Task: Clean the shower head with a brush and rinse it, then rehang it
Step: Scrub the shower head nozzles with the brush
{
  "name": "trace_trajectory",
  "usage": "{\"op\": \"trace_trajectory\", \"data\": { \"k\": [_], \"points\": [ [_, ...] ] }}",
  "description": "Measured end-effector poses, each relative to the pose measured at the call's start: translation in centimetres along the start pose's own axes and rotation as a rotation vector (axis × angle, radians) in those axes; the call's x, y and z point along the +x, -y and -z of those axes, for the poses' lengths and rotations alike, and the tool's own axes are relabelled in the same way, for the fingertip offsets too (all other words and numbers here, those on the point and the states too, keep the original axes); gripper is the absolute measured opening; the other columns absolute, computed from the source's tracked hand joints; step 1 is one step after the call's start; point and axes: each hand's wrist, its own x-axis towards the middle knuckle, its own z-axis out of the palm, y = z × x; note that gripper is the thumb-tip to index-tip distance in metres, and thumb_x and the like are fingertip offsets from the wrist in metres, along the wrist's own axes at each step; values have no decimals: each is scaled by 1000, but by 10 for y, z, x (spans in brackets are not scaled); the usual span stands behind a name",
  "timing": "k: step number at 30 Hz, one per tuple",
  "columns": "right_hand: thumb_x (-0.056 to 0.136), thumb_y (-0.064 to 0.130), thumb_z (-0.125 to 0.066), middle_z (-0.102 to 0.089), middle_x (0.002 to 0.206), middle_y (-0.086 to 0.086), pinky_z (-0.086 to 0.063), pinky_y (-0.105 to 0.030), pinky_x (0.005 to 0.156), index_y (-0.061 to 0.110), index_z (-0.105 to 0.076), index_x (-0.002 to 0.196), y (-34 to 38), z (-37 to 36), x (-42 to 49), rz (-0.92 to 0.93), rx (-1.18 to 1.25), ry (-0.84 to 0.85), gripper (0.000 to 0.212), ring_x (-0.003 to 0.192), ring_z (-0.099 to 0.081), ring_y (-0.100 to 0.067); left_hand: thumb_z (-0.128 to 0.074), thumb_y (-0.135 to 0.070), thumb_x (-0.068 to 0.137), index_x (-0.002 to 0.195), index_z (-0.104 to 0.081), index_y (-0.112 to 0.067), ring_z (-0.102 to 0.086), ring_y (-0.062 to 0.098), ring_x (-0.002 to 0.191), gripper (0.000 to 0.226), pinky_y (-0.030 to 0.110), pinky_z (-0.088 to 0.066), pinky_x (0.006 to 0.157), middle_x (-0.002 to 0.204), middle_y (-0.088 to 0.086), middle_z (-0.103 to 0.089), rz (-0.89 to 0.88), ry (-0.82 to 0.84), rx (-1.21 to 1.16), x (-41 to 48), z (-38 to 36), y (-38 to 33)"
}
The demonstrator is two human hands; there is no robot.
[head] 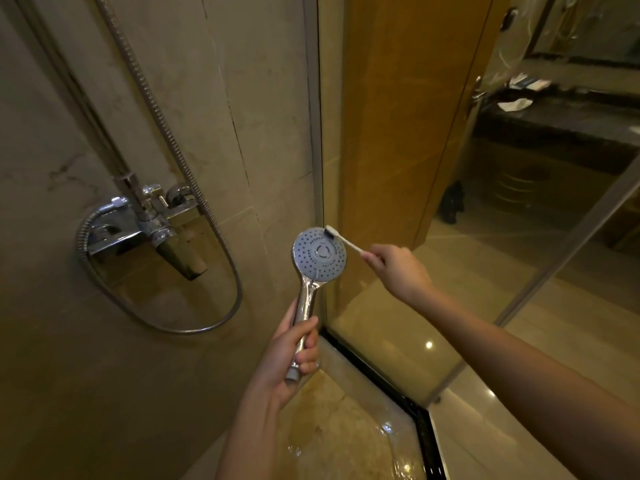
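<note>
My left hand (pixel 294 355) grips the chrome handle of the shower head (pixel 318 254), holding it upright with its round grey nozzle face turned toward me. My right hand (pixel 394 268) pinches the white handle of a small brush (pixel 343 239). The brush's dark bristle end rests on the upper right edge of the nozzle face. A metal hose (pixel 166 133) runs down the wall, loops below the tap and comes back toward the handle's base.
A chrome mixer tap (pixel 145 220) with a spout sticks out of the tiled wall at left. A glass shower panel (pixel 381 168) stands right behind the shower head. The wet floor (pixel 346 438) has a black threshold strip (pixel 398 389). A dark vanity counter (pixel 571 116) lies beyond the glass.
</note>
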Motion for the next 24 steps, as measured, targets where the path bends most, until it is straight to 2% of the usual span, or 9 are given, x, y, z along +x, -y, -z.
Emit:
{"op": "trace_trajectory", "data": {
  "k": [3, 8, 11, 15, 18, 20, 21, 22, 24],
  "points": [
    [97, 42, -42, -57, 69, 5, -52, -29, 57, 24, -55, 81, 10, 0, -10, 107, -139, 109, 27, 58, -54, -10, -53, -8, 80, 134, -45, -27, -28, 0, 29, 58, 11, -23, 25, 52, -2, -36, 5, 24, -80, -5, 2, -1],
    [98, 43, -42, -59, 69, 2, -53, -35, 60, 26, -53, 76, -7, 13, 3, -3, -90, 15, 30, 65, -60, -17, -54, -9, 78, 135, -45, -28, -27, 0, 30, 60, 11, -22, 26, 52, -3, -36, 16, 25, -99, -2, 1, -2],
    [98, 39, -43, -58, 71, 4, -51, -27, 58, 25, -54, 78, -3, 3, -8, 49, -114, 129, 27, 60, -56, -11, -54, -8, 79, 138, -40, -26, -27, 0, 30, 63, 11, -22, 25, 52, -3, -36, -3, -18, -115, -3, 4, -4],
    [98, 41, -43, -56, 69, 5, -50, -29, 58, 28, -51, 73, -7, 5, -5, -4, -64, 48, 29, 61, -56, -12, -47, -6, 89, 141, -32, -21, -28, 0, 30, 57, 11, -23, 25, 53, -3, -35, 5, -30, -87, 4, 6, -5],
    [98, 39, -42, -55, 69, 7, -44, -21, 53, 31, -47, 75, 4, -3, -18, 68, -143, 130, 26, 59, -53, -8, -51, -8, 83, 125, -44, -28, -28, -1, 29, 47, 11, -23, 25, 52, -3, -35, -8, -16, -142, 1, 4, -10],
    [98, 43, -40, -54, 68, 8, -47, -23, 54, 33, -45, 76, 10, 0, -21, 111, -190, 107, 25, 59, -55, -8, -50, -9, 82, 120, -45, -25, -28, -1, 28, 42, 11, -22, 24, 51, -3, -34, 11, -10, -197, 2, 3, -11],
    [98, 45, -39, -54, 68, 8, -49, -26, 55, 32, -47, 78, 7, 3, -16, 106, -204, 69, 25, 62, -57, -11, -49, -8, 85, 127, -45, -22, -28, -1, 28, 45, 11, -23, 23, 50, -3, -34, 31, -18, -204, 4, 2, -11],
    [98, 46, -38, -54, 68, 8, -50, -28, 55, 29, -49, 80, 4, 6, -13, 89, -207, 40, 27, 64, -57, -13, -47, -7, 88, 130, -44, -7, -28, -1, 28, 42, 11, -23, 23, 50, -3, -34, 47, -26, -198, 6, 2, -10],
    [98, 47, -37, -52, 67, 8, -46, -26, 54, 27, -50, 81, 4, 6, -12, 86, -214, 31, 29, 63, -56, -13, -48, -8, 87, 106, -45, 9, -28, 0, 28, 26, 11, -23, 23, 50, -3, -35, 62, -19, -203, 4, 2, -10]
  ]
}}
